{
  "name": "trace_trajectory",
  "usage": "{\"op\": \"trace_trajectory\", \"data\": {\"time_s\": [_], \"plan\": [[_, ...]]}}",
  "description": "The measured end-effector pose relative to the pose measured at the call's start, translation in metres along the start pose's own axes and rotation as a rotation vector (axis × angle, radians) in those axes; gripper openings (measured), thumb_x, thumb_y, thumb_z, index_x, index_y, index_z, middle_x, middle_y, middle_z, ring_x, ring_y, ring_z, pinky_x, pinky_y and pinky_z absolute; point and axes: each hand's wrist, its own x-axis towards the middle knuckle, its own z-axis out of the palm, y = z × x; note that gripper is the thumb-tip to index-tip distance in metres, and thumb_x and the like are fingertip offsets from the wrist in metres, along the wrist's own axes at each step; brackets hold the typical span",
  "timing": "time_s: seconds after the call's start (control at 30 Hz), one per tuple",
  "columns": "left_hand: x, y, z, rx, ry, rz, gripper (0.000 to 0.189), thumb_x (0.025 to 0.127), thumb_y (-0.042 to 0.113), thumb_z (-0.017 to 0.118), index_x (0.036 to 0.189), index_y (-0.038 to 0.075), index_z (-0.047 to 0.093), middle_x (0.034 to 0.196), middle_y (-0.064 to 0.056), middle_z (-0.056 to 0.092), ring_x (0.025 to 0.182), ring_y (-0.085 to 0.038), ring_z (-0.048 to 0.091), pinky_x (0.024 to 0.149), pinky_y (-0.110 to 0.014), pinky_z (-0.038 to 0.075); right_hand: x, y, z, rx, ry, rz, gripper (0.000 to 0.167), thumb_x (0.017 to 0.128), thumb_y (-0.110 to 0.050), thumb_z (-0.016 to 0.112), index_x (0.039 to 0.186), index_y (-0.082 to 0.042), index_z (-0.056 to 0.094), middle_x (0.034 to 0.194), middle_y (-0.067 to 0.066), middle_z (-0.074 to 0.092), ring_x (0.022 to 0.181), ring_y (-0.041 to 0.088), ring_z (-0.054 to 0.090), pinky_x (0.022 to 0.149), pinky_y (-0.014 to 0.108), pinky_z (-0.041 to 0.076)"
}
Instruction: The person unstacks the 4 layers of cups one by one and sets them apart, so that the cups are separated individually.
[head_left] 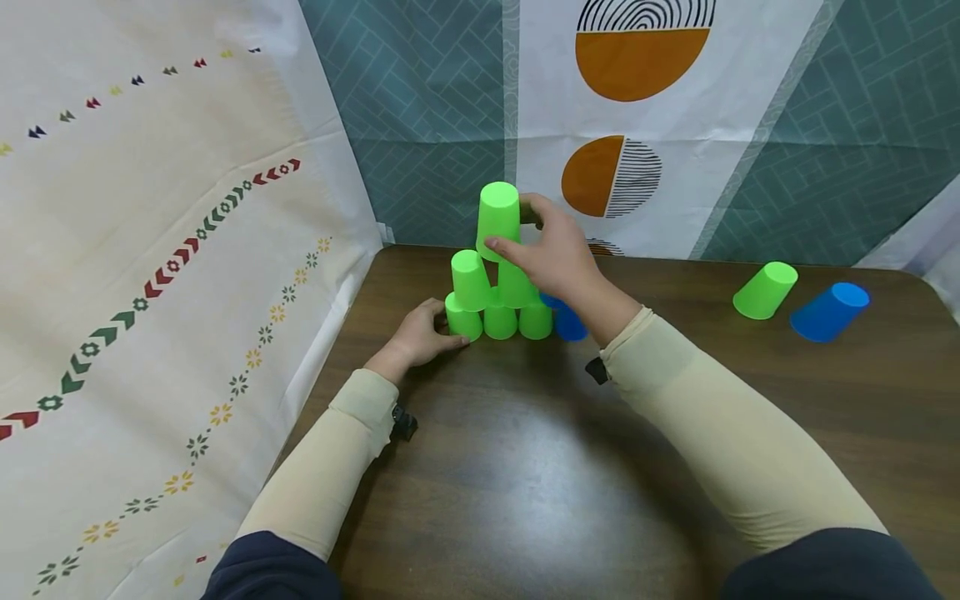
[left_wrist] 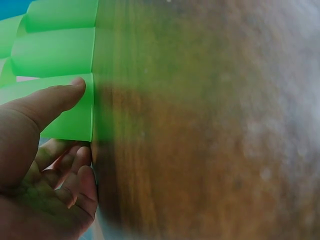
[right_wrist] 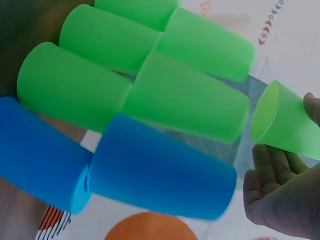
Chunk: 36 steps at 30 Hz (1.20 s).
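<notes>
Left hand (head_left: 422, 335) is clamped, thumb and fingers, on the bottom left green cup (head_left: 462, 322) of a stack (head_left: 516, 287) near the tabletop's (head_left: 510, 467) far edge (blue cups (right_wrist: 162, 167) at its right end). Right hand (head_left: 561, 250) grips the top cup (head_left: 498, 221), just above the second tier (head_left: 470, 282). Loose green cup (head_left: 765, 292), loose blue cup (head_left: 830, 312) stand toward the far right corner.
</notes>
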Motion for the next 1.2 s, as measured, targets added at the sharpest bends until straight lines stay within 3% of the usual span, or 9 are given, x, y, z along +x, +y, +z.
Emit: {"op": "trace_trajectory", "data": {"time_s": [0.23, 0.67, 0.93, 1.1, 1.2], "plan": [[0.0, -0.001, 0.001, 0.002, 0.002, 0.002, 0.064, 0.086, 0.028, 0.09, 0.139, 0.005, 0.061, 0.129, -0.007, 0.058, 0.12, -0.026, 0.058, 0.105, -0.04, 0.049, -0.008, 0.009, -0.025, 0.033, 0.087, -0.012, 0.062, 0.091, -0.042, 0.083, 0.14, -0.012, 0.061, 0.125, 0.002, 0.067, 0.12, 0.018, 0.057, 0.105, 0.042, 0.044], [0.0, 0.001, 0.0, 0.014, 0.005, 0.006, 0.063, 0.086, 0.028, 0.09, 0.137, 0.004, 0.061, 0.127, -0.009, 0.058, 0.119, -0.027, 0.059, 0.104, -0.042, 0.05, -0.029, 0.042, -0.074, -0.03, 0.201, 0.004, 0.059, 0.093, -0.037, 0.082, 0.14, -0.008, 0.062, 0.127, 0.01, 0.066, 0.12, 0.024, 0.058, 0.098, 0.04, 0.045], [-0.002, 0.001, 0.0, 0.008, 0.006, 0.0, 0.061, 0.087, 0.028, 0.09, 0.136, 0.004, 0.062, 0.128, -0.01, 0.057, 0.121, -0.028, 0.058, 0.105, -0.042, 0.05, -0.049, 0.063, -0.105, -0.085, 0.242, 0.046, 0.064, 0.092, -0.043, 0.081, 0.143, -0.01, 0.06, 0.128, 0.011, 0.066, 0.119, 0.026, 0.057, 0.097, 0.035, 0.043], [-0.002, 0.001, 0.001, 0.003, 0.007, 0.006, 0.062, 0.086, 0.028, 0.09, 0.135, 0.003, 0.062, 0.128, -0.01, 0.057, 0.12, -0.029, 0.059, 0.105, -0.043, 0.05, -0.065, 0.081, -0.125, -0.124, 0.291, 0.077, 0.064, 0.093, -0.04, 0.082, 0.144, -0.008, 0.06, 0.13, 0.014, 0.064, 0.12, 0.029, 0.055, 0.098, 0.038, 0.042], [-0.001, 0.0, 0.001, 0.005, 0.01, 0.004, 0.062, 0.086, 0.029, 0.09, 0.135, 0.004, 0.062, 0.128, -0.009, 0.057, 0.12, -0.028, 0.059, 0.105, -0.043, 0.049, -0.074, 0.092, -0.137, -0.133, 0.306, 0.115, 0.065, 0.093, -0.039, 0.082, 0.146, -0.009, 0.059, 0.132, 0.015, 0.063, 0.12, 0.026, 0.056, 0.097, 0.034, 0.044]]}}
